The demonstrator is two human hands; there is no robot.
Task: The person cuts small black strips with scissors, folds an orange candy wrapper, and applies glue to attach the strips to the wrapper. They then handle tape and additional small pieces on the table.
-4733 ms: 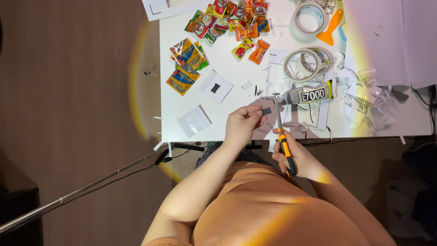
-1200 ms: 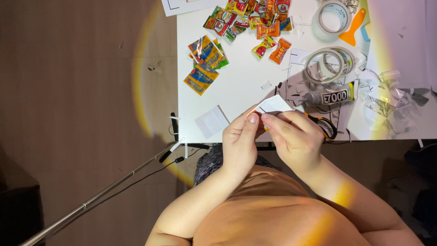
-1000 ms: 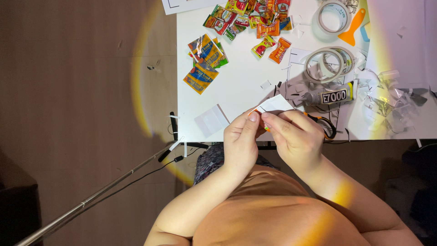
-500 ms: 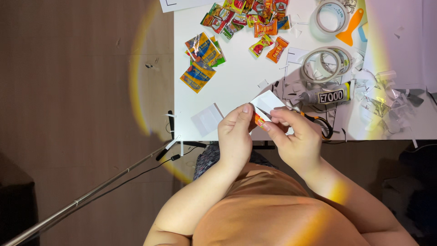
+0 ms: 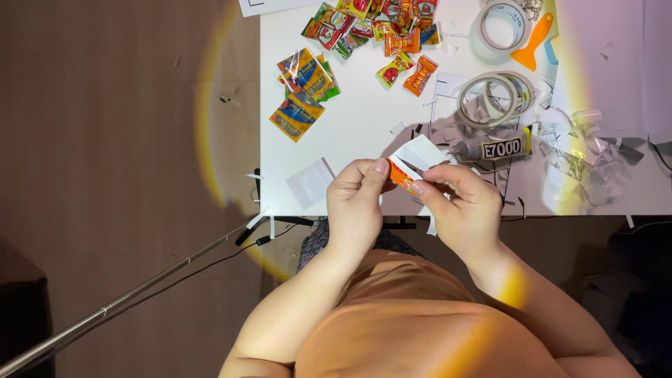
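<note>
Pinched between thumb and fingers of left hand (image 5: pixel 358 203) and right hand (image 5: pixel 458 206): a small orange sachet (image 5: pixel 401 175) tucked into a folded white card (image 5: pixel 418 152), held just above the table's (image 5: pixel 364 122) near edge; both hands closed on it; a white paper square (image 5: pixel 310 183) lying just left, near the same edge; glue tube (image 5: pixel 493 148) and tape rolls (image 5: pixel 497 98) beyond, toward the right; bare room mid-table; sachet pile (image 5: pixel 364 28) along the far edge.
</note>
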